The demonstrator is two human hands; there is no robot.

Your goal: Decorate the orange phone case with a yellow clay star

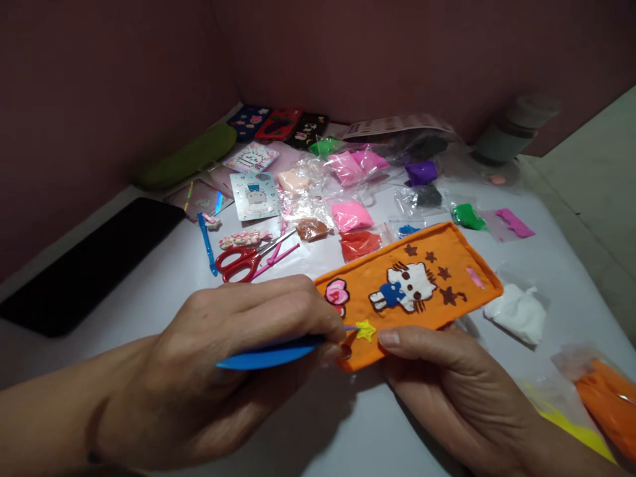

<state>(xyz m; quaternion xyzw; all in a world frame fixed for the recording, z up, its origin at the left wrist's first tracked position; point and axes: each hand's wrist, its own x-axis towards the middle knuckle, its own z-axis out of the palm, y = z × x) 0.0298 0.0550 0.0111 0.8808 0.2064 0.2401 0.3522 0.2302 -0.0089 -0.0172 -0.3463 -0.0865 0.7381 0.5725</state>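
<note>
My left hand [248, 358] is closed round a blue pointed tool [271, 356], whose thin tip touches a yellow star [366, 330]. That star lies on an orange clay-covered case [447, 250], near its lower edge. My right hand [447, 377] grips the case from below, thumb on its front beside the star; its other fingers are mostly hidden behind. The case is tilted and bears a white cat figure [417, 283] in blue, brown stars [448, 295] at the right, and a pink and red shape [336, 295] by my left fingers.
Red scissors [238, 264], a blue stick tool [207, 245] and a black phone-like slab [94, 265] lie at left. Bagged clay, including pink [352, 216], white [519, 313] and orange [609, 401], surrounds the case. A bottle [514, 132] stands at back right; decorated cases [279, 124] lie behind.
</note>
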